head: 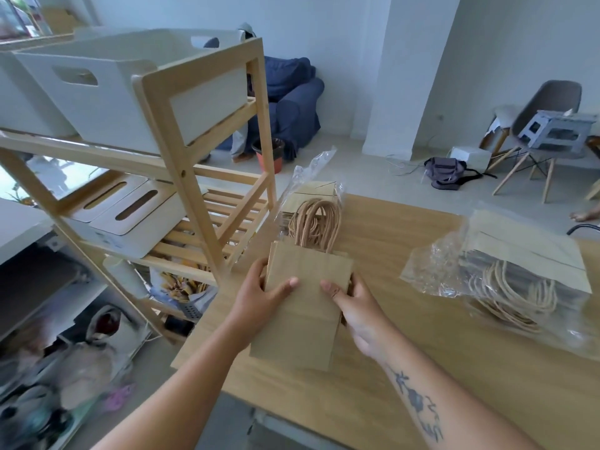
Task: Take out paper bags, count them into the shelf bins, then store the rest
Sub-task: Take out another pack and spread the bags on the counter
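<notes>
1. While I am holding the stack of kraft paper bags (305,306) over the wooden table (422,368), my left hand (259,289) and right hand (354,303) are gripping its side edges, thumbs on top.
2. I am judging this to be the counting step.
3. Next, I am expecting to separate a counted batch and carry it left to the white bin (123,102).

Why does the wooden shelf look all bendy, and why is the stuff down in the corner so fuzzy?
In the head view, the wide-angle lens leans and bows the wooden shelf; the floor clutter at bottom left is smeared soft, while the paper bags in the middle look sharp; the plastic wrapper at right catches white glare.
</notes>
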Action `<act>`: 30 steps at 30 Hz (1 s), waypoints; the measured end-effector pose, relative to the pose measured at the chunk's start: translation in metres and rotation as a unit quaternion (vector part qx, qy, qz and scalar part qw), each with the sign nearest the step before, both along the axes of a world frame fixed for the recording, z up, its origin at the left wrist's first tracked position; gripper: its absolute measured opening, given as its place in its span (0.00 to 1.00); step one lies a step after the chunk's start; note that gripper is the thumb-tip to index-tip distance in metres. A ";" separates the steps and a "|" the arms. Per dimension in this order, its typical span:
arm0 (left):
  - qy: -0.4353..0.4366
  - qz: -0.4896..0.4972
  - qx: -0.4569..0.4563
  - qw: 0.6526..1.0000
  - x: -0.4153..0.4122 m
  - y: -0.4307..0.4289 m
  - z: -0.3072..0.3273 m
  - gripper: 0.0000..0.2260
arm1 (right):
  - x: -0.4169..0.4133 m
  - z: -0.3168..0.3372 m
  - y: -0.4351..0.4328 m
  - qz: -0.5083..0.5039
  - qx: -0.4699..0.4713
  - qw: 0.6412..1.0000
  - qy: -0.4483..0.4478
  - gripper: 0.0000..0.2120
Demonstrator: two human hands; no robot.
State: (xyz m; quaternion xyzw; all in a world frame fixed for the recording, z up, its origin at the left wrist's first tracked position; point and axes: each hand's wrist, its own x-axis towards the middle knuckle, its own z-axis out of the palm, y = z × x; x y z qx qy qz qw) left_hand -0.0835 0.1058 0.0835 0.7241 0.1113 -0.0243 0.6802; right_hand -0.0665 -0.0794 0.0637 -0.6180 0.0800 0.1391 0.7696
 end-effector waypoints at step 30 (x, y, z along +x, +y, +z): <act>-0.033 -0.275 0.603 0.748 -0.031 0.009 -0.082 0.29 | -0.080 -0.087 -0.035 0.128 -0.703 0.693 -0.092 0.31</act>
